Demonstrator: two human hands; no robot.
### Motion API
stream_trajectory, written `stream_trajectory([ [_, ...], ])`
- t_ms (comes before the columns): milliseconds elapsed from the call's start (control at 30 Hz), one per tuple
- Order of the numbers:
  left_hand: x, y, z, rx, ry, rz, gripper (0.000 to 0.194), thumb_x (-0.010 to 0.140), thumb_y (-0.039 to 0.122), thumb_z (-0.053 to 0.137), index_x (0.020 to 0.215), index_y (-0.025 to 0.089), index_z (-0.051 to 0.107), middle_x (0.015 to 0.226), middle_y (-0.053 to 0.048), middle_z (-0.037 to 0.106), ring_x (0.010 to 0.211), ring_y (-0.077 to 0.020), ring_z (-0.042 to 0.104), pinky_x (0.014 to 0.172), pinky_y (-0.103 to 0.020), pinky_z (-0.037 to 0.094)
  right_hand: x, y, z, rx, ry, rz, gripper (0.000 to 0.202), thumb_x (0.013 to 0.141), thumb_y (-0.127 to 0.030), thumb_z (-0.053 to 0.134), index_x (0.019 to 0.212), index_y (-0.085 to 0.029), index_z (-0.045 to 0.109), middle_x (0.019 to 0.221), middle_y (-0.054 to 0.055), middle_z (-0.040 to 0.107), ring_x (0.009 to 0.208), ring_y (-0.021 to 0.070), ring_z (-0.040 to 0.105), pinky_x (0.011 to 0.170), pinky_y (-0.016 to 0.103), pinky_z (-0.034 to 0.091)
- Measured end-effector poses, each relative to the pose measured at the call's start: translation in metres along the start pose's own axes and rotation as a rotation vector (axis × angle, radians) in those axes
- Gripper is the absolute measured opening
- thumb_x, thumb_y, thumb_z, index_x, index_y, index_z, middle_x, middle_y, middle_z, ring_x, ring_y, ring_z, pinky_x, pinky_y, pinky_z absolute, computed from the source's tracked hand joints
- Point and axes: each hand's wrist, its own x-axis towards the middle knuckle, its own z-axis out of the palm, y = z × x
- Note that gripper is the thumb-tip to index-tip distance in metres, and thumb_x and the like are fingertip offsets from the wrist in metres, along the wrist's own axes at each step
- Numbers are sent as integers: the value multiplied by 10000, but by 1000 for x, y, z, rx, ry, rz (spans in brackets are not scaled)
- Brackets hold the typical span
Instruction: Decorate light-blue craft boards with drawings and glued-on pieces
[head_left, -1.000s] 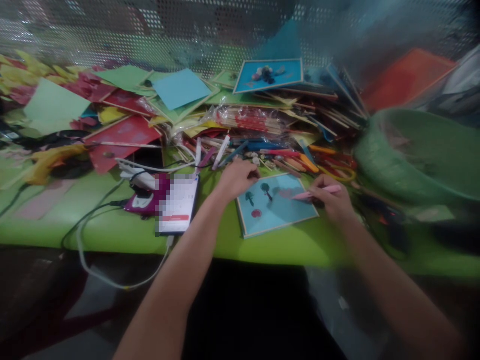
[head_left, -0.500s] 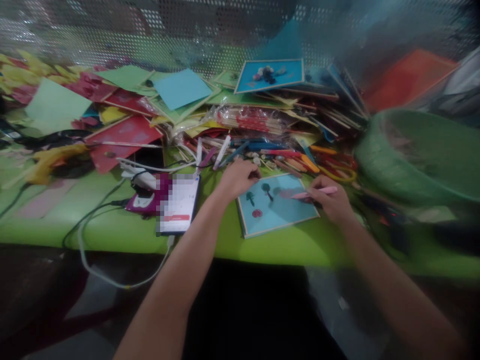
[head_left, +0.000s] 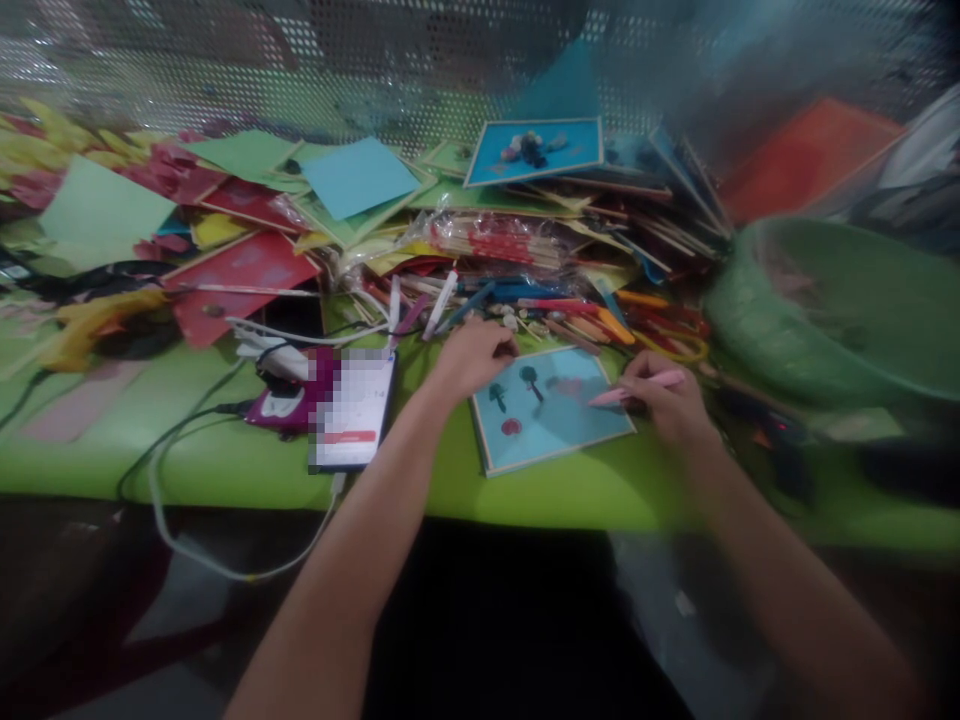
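Observation:
A light blue card (head_left: 559, 430) with a pale border lies on the green table, bearing two green tree shapes, a red round shape and a pinkish patch. My right hand (head_left: 664, 395) is closed round a pink pen (head_left: 611, 397), whose tip points left over the card's right part. At the card's upper left corner rests my left hand (head_left: 476, 352), its fingers curled; whether they grip the card's edge is hard to make out.
A phone (head_left: 356, 415) and a purple power adapter (head_left: 296, 405) with cables lie left. Behind are scattered pens (head_left: 442, 303), a framed blue picture (head_left: 536, 150) and coloured cards. A green basin (head_left: 765, 330) stands right; a yellow glue gun (head_left: 97, 325) lies far left.
The pink pen's tip has shifted slightly right and down over the card, and the pen is tilted more. My left hand stays at the card's corner.

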Motion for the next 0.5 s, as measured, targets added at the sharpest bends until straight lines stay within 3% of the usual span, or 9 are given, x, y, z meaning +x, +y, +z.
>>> stream_trajectory([
  [233, 0, 1, -1, -13, -5, 1, 138, 847, 169, 649, 907, 202, 769, 980, -65, 773, 944, -255, 660, 917, -405, 506, -1, -13, 6, 13, -6, 15, 200, 715, -328, 749, 620, -218, 612, 561, -23, 561, 529, 140, 530, 516, 277, 424],
  [500, -1, 2, -2, -22, -11, -4, 135, 854, 179, 645, 913, 195, 765, 1005, -65, 777, 947, -253, 663, 906, -401, 510, -2, -13, 5, -45, -23, 12, 191, 742, -337, 742, 646, -213, 635, 575, -13, 596, 544, 143, 537, 519, 273, 408],
])
